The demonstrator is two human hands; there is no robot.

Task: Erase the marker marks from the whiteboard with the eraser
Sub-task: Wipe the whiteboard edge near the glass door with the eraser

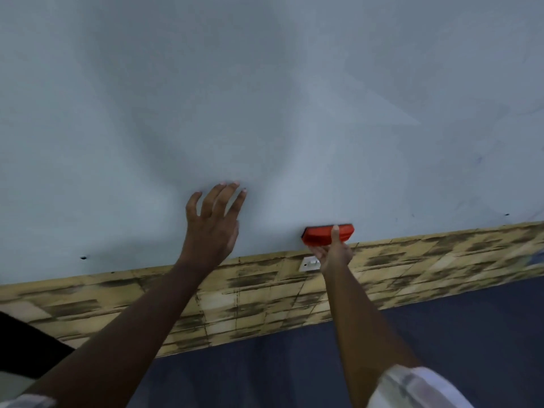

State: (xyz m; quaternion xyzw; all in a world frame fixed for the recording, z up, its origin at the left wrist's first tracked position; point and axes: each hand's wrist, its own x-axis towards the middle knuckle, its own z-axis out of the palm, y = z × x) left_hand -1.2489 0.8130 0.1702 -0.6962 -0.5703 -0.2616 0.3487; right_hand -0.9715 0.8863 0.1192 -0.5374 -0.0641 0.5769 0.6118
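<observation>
Head view: right hand (334, 251) gripped the red eraser (328, 233), pad flat against the whiteboard (265, 98) at its lower edge. Left hand (213, 225) was spread, fingertips on the board. Best done with even pressure and overlapping strokes toward faint marks (478, 160) at right. Below: patterned wall strip (117, 295), white switch (309, 263), dark floor (265, 363).

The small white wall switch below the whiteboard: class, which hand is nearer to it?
Right. The right hand, gripping the red eraser, overlaps the switch; the left hand is off to its left.
</observation>
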